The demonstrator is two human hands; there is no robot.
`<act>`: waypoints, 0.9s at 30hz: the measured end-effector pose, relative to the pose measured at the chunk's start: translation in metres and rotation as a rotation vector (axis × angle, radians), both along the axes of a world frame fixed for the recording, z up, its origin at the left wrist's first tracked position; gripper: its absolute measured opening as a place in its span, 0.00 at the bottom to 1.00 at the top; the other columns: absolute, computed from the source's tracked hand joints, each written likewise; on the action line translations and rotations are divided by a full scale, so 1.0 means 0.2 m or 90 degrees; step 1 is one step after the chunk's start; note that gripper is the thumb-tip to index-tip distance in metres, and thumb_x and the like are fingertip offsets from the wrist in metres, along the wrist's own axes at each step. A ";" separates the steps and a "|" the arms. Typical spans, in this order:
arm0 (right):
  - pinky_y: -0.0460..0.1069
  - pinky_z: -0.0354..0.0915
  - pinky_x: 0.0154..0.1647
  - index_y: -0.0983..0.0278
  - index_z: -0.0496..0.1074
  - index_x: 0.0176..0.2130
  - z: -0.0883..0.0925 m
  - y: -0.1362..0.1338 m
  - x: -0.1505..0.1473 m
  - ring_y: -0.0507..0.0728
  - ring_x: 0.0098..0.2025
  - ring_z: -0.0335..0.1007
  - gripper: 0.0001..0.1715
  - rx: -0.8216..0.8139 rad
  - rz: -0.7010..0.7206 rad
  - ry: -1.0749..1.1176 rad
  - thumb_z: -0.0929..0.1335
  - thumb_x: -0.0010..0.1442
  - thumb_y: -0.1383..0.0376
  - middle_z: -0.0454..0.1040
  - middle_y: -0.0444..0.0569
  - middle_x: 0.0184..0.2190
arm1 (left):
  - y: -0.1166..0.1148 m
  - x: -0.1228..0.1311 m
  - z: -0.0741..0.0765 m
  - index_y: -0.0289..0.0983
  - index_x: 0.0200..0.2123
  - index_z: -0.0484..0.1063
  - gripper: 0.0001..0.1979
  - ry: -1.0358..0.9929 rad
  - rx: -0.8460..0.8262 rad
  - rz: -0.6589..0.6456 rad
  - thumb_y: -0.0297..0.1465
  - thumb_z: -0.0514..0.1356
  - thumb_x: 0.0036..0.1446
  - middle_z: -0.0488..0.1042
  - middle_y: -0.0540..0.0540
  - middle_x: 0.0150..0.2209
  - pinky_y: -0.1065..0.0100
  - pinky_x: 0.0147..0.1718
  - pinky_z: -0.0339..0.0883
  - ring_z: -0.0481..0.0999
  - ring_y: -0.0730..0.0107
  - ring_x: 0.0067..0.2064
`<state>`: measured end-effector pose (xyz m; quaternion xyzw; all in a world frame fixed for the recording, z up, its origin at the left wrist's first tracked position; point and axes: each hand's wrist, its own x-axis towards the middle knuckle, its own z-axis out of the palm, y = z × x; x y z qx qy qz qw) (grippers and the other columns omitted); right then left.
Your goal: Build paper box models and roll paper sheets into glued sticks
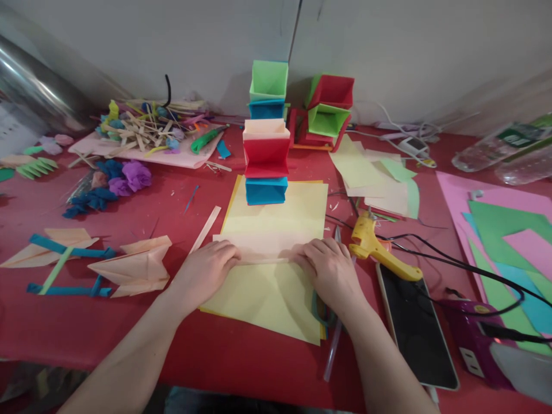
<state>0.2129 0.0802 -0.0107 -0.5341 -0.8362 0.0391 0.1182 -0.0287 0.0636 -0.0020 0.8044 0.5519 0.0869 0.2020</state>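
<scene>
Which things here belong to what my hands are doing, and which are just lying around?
In hand: left hand, right hand, peach paper, yellow sheets under it.
Lying about: glue gun, phone, purple paper flowers, craft sticks, plastic bottle.

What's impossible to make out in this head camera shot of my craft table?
Head view:
- Ends of the paper strip: covered by the left hand and right hand. The fingers curl under, so pinching or pressing is unclear.
- The teal thing beneath the right wrist: mostly covered, unidentifiable.
- The bottle: cut by the right edge, label blurred.
</scene>
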 end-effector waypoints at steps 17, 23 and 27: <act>0.51 0.53 0.38 0.61 0.71 0.31 0.00 0.01 -0.01 0.57 0.37 0.60 0.07 -0.025 -0.013 0.055 0.64 0.59 0.65 0.72 0.46 0.32 | -0.03 0.02 -0.05 0.38 0.33 0.67 0.10 0.052 0.077 -0.036 0.20 0.48 0.58 0.66 0.48 0.34 0.65 0.35 0.63 0.66 0.66 0.37; 0.51 0.55 0.36 0.60 0.72 0.31 0.01 0.02 0.03 0.58 0.37 0.62 0.11 -0.068 -0.007 0.093 0.62 0.59 0.68 0.73 0.45 0.32 | 0.00 -0.04 0.00 0.38 0.32 0.65 0.10 -0.023 -0.014 -0.034 0.22 0.47 0.60 0.66 0.49 0.34 0.66 0.35 0.63 0.68 0.69 0.37; 0.51 0.57 0.36 0.62 0.71 0.34 0.00 0.03 0.05 0.57 0.37 0.64 0.10 -0.106 -0.013 0.134 0.61 0.58 0.70 0.73 0.47 0.34 | 0.02 -0.06 0.03 0.38 0.32 0.64 0.03 -0.056 -0.057 -0.052 0.28 0.53 0.58 0.65 0.50 0.34 0.67 0.35 0.63 0.67 0.68 0.38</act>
